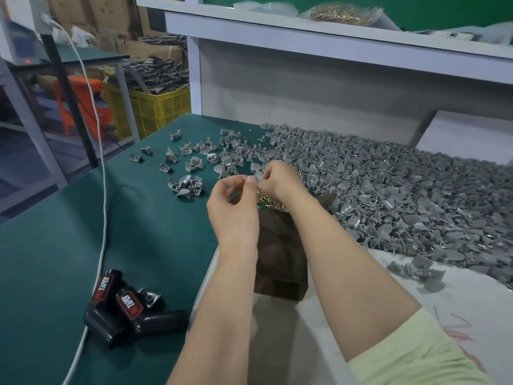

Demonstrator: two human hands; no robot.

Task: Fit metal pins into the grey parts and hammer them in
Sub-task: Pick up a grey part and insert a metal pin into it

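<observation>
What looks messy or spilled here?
The big heap of grey parts on the right sprawls loose, and some lie scattered on the green mat. Gold pins lie loose under the left hand and right hand, which pinch one part. Nothing looks broken.

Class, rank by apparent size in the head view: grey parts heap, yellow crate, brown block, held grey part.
Grey parts heap
Yellow crate and brown block: too alike to rank, crate farther
Held grey part
</observation>
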